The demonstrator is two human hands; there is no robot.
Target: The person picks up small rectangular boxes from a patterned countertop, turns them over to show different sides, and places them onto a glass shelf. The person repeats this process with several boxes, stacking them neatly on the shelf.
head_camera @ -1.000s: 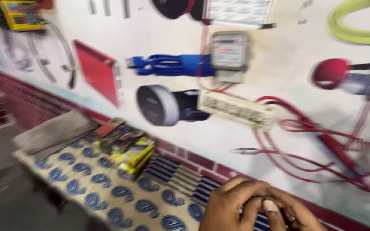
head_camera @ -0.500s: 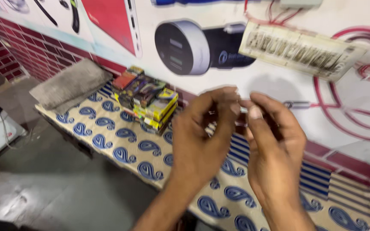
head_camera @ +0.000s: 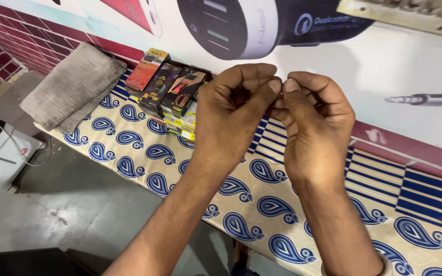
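Left hand (head_camera: 231, 115) and right hand (head_camera: 310, 120) pinch something tiny, possibly a wire, fingertips touching above the counter (head_camera: 333, 220). Any slip and it could vanish on that patterned cloth.

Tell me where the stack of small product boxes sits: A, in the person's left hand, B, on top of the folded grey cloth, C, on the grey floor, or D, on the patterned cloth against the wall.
D: the stack of small boxes rests on the blue-patterned cloth by the wall, right of the folded grey cloth.
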